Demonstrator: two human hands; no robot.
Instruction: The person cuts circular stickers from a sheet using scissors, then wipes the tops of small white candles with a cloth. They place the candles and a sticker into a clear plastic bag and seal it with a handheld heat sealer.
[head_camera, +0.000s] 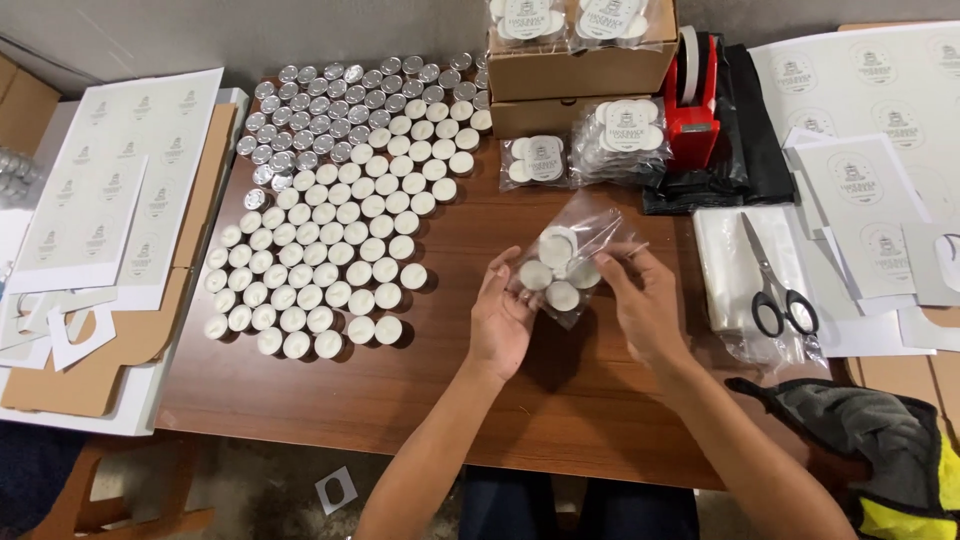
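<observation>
Clear bag (565, 262) of white candles (560, 271) between hands (575, 315).

Both forearms are bare, no sleeves in sight. The left hand (503, 318) and right hand (643, 308) have no gloves, rings or watch showing.

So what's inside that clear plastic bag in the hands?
Small round white tealight candles, about four showing, sit inside the clear plastic bag. The left hand may hide more.

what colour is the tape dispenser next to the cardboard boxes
Red, with a white roll on it; the tape dispenser shows best in the head view.
</observation>
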